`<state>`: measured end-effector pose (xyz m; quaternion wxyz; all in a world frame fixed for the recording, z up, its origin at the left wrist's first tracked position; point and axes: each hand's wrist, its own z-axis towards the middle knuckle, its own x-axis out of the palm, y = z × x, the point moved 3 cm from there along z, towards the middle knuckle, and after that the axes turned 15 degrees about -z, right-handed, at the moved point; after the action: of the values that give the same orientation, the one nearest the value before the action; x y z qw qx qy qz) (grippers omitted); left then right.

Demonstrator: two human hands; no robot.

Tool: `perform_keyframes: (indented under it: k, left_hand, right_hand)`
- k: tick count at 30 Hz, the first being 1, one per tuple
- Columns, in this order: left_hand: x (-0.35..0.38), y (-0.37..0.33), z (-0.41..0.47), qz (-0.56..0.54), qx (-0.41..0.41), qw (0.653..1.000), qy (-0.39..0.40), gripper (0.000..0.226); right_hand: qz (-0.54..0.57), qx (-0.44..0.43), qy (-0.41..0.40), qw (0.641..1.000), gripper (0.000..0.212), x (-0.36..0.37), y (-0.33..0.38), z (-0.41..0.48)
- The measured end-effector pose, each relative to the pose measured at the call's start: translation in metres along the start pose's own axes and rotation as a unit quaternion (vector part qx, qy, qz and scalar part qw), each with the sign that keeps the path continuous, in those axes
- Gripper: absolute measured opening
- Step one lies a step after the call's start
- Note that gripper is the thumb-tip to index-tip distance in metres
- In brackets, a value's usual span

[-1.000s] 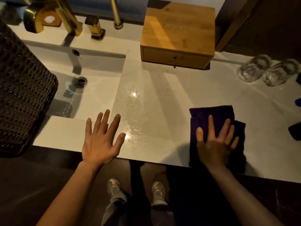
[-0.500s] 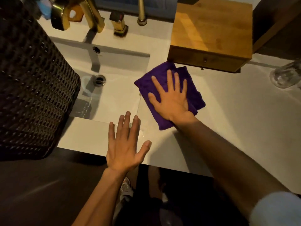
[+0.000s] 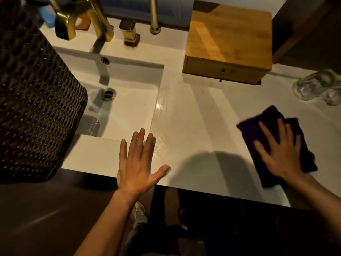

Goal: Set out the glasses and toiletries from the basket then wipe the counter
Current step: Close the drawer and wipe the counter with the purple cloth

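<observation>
The right hand (image 3: 280,154) lies flat on a dark purple cloth (image 3: 273,124), fingers spread wide, pressing it down on the counter (image 3: 203,117). The hand is not pinching or gripping the cloth; the palm just pushes on top. The cloth looks soft and folded, with a bumpy edge, and it sits near the front right edge of the counter. The hand looks a little blurry.

The left hand (image 3: 136,163) rests flat on the front edge of the counter, just beside the sink (image 3: 129,108). Its fingers are straight and close together, with the thumb sticking out to the side. It holds nothing.

The counter is white, smooth and shiny. A wet, streaky patch glints beside the sink. The sink is a white box shape with a round metal drain (image 3: 108,93) in the bottom.

A big dark basket (image 3: 35,100) stands on the left, over the sink's corner. Its side is woven and bumpy, like thick rope.

At the back stands a gold, shiny faucet (image 3: 81,19) with square shapes. A wooden box (image 3: 228,37) with a flat top and a small drawer knob sits at the back of the counter.

Two clear glasses (image 3: 313,85) sit on the far right, touching each other. They look round and see-through, but blurry.
</observation>
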<state>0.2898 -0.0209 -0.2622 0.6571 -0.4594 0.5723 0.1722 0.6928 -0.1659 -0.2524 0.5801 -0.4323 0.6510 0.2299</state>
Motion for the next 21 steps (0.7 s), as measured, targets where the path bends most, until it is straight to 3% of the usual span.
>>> perform_keyframes:
  k: [2,4,7,10,15,17,21]
  left_hand:
    - [-0.002,-0.003,0.000,-0.005,0.002,1.000,-0.002,0.096]
    - [-0.002,-0.006,0.000,-0.007,0.001,1.000,-0.003,0.095]
    - [-0.002,-0.005,-0.001,-0.002,-0.008,1.000,0.000,0.093]
    - [-0.003,-0.006,-0.004,-0.019,-0.007,1.000,-0.001,0.093]
    - [-0.002,-0.017,-0.014,-0.051,0.011,0.998,-0.027,0.082]
    - [0.004,-0.027,-0.021,-0.055,0.010,0.998,-0.033,0.078]
    - [0.025,-0.043,-0.027,-0.037,-0.026,0.999,0.004,0.079]
  right_hand:
    - [0.022,0.062,0.013,0.998,0.077,-0.014,0.042,0.032]
    - [0.028,0.037,0.006,0.999,0.073,-0.030,0.098,0.056]
    - [0.016,-0.093,-0.031,0.995,0.069,-0.042,0.183,0.045]
    - [-0.012,-0.258,-0.070,0.964,0.067,-0.032,0.217,-0.012]
    - [-0.004,-0.355,-0.119,0.927,0.064,0.001,0.146,-0.073]
    - [-0.003,-0.333,-0.127,0.934,0.065,0.013,0.097,-0.079]
    - [0.009,-0.198,-0.092,0.976,0.066,0.033,-0.013,-0.071]
